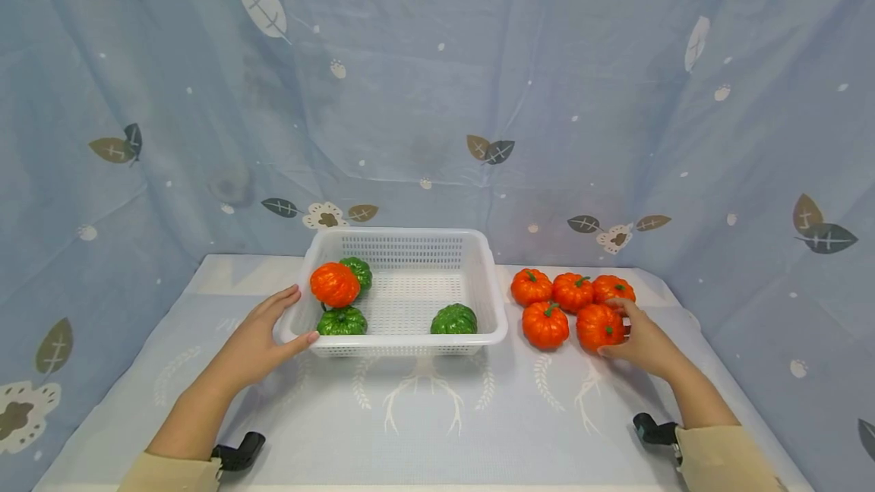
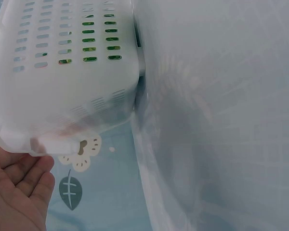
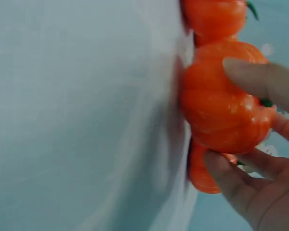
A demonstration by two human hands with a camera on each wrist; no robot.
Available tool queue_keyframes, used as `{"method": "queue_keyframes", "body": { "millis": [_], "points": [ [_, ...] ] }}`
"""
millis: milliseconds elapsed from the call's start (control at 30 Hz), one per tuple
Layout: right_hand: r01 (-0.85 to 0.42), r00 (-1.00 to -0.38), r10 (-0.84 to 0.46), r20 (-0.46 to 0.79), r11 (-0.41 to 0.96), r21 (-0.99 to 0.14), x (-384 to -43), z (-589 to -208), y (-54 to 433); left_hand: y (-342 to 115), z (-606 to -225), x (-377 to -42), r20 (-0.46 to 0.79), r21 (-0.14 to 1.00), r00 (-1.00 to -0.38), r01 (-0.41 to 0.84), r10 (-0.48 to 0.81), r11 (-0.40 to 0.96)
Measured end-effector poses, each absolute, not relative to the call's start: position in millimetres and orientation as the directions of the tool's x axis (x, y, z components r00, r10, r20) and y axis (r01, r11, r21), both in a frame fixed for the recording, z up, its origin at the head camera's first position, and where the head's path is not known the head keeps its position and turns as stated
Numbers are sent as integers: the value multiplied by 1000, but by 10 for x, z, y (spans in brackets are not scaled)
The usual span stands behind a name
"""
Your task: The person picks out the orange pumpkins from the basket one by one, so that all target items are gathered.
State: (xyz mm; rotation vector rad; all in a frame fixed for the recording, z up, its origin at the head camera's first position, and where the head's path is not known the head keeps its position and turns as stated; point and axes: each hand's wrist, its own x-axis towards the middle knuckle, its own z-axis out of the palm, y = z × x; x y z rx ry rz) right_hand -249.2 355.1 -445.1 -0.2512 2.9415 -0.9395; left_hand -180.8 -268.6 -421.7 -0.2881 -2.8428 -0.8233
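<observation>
A white plastic basket (image 1: 403,340) stands on the table with small green pumpkins (image 1: 454,320) and one orange pumpkin (image 1: 335,285) inside. The orange one leans on two green ones at the left end. My left hand (image 1: 263,340) touches the basket's left front corner, thumb at the front rim and fingers along the left side; the left wrist view shows its fingertips (image 2: 45,166) against the rim. To the right, my right hand (image 1: 642,340) holds an orange pumpkin (image 1: 599,327) between thumb and fingers. In the right wrist view this pumpkin (image 3: 226,103) hides part of its neighbours.
Several other orange pumpkins (image 1: 573,292) sit close together beside and behind the held one, right of the basket. A pale patterned cloth (image 1: 424,431) covers the table. Blue printed curtain (image 1: 410,97) hangs behind and at both sides.
</observation>
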Motion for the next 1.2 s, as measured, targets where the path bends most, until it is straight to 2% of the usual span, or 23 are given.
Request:
{"method": "queue_keyframes", "body": {
  "millis": [367,667,1200],
  "points": [
    [-164,-965,-255,-58,762,-626,-2483,-4392,3542,-2679,-4187,-1808,220,511,-965,239,144,826],
    [-113,-968,-230,-103,760,-640,-2517,-4406,3522,-2659,-4180,-1804,213,509,-968,226,133,831],
    [-94,-964,-233,-126,747,-658,-2505,-4372,3528,-2674,-4211,-1806,212,503,-969,220,127,836]
  ]
}}
